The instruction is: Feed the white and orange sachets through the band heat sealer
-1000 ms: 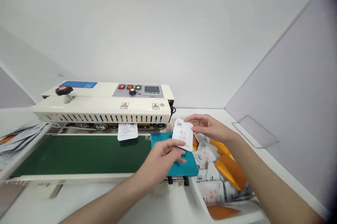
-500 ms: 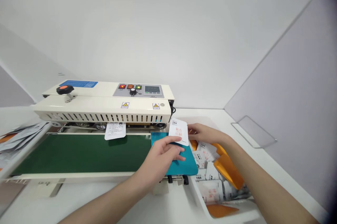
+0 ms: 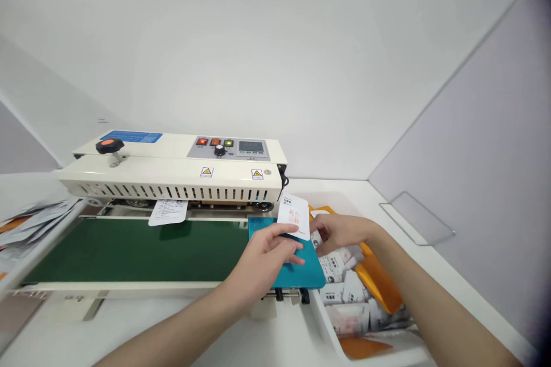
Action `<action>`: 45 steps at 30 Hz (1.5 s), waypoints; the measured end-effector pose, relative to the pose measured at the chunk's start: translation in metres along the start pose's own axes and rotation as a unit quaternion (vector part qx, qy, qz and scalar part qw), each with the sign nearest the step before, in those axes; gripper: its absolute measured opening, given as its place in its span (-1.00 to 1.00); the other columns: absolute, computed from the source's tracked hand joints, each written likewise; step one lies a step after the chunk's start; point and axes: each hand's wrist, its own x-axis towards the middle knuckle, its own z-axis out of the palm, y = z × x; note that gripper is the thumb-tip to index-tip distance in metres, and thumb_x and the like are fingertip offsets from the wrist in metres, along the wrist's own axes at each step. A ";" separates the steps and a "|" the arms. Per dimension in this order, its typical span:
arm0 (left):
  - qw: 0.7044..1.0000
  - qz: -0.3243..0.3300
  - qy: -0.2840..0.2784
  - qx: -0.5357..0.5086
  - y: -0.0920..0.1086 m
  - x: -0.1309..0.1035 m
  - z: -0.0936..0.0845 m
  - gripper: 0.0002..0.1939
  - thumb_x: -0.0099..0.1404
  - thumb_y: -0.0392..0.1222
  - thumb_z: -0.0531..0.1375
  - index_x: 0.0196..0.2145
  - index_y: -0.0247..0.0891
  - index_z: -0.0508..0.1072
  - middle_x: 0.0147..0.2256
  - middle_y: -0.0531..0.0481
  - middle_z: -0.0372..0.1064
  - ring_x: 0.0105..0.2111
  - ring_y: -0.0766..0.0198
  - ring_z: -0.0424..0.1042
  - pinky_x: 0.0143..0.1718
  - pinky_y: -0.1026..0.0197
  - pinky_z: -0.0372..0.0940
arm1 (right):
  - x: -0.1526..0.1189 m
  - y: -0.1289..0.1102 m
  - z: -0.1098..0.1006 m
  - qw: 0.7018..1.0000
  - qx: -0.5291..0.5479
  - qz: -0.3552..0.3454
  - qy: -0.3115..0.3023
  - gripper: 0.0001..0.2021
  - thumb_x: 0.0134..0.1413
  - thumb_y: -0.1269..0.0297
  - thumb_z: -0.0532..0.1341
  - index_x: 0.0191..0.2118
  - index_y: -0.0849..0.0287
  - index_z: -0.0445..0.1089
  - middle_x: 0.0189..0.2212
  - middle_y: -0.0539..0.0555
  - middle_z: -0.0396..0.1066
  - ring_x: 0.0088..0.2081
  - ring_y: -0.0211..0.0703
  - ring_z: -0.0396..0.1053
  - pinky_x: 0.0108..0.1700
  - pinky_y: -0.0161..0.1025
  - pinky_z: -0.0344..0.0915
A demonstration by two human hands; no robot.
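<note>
My left hand (image 3: 269, 249) is over the teal sheet (image 3: 307, 272) at the belt's right end. Its index finger lies across the lower part of a white sachet (image 3: 294, 212) with red and black print, holding it upright beside the sealing machine's intake. Fingertips of my right hand (image 3: 342, 229) reach down among white sachets (image 3: 331, 266) in a white bin (image 3: 329, 327); its thumb and fingers are apart, partly hidden. Another white sachet (image 3: 169, 213) hangs from the band sealer (image 3: 172, 174) above the green belt (image 3: 142, 252).
Orange pouches (image 3: 379, 281) lie among the sachets in the bin. At the far left is a pile of silver and white packets (image 3: 32, 220). A thin wire stand (image 3: 417, 217) is by the right wall. A black knob (image 3: 109, 146) tops the sealer.
The sachet in the sealer has travelled left. My right hand has moved away from the held sachet's edge, rightward and down into the bin. My left hand has hardly moved.
</note>
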 end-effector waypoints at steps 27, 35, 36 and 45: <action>1.000 -0.016 0.012 0.001 0.004 -0.003 0.001 -0.69 0.26 -0.16 0.15 -0.03 -0.23 0.41 -0.14 -0.13 0.46 -0.24 0.18 0.51 -0.04 0.08 0.25 | -0.005 0.005 -0.009 0.955 0.145 0.003 0.259 -0.45 0.04 0.20 0.22 0.18 0.08 0.19 -0.13 0.11 0.44 -0.22 -0.03 0.41 -0.25 -0.14 0.38; 1.000 -0.006 0.003 -0.006 0.001 -0.002 -0.001 -0.68 0.27 -0.13 0.16 -0.03 -0.22 0.41 -0.14 -0.13 0.46 -0.23 0.18 0.50 -0.04 0.08 0.25 | -0.005 0.006 -0.009 0.946 0.152 0.004 0.286 -0.41 0.04 0.14 0.22 0.21 0.07 0.15 -0.20 0.08 0.44 -0.26 -0.06 0.40 -0.31 -0.16 0.37; 1.000 -0.004 0.002 -0.008 0.000 -0.001 -0.002 -0.68 0.27 -0.13 0.16 -0.03 -0.23 0.41 -0.14 -0.14 0.46 -0.23 0.18 0.50 -0.04 0.08 0.25 | -0.004 0.006 -0.009 0.944 0.157 -0.001 0.289 -0.41 0.03 0.14 0.23 0.20 0.08 0.16 -0.20 0.09 0.44 -0.25 -0.05 0.40 -0.29 -0.15 0.37; 1.000 0.004 -0.001 -0.017 -0.003 0.000 -0.003 -0.66 0.26 -0.12 0.17 -0.02 -0.24 0.41 -0.14 -0.15 0.45 -0.25 0.19 0.50 -0.06 0.11 0.26 | 0.000 0.007 -0.008 0.947 0.167 -0.017 0.275 -0.52 0.02 0.17 0.23 0.09 0.13 0.24 -0.14 0.12 0.43 -0.19 0.00 0.41 -0.21 -0.10 0.38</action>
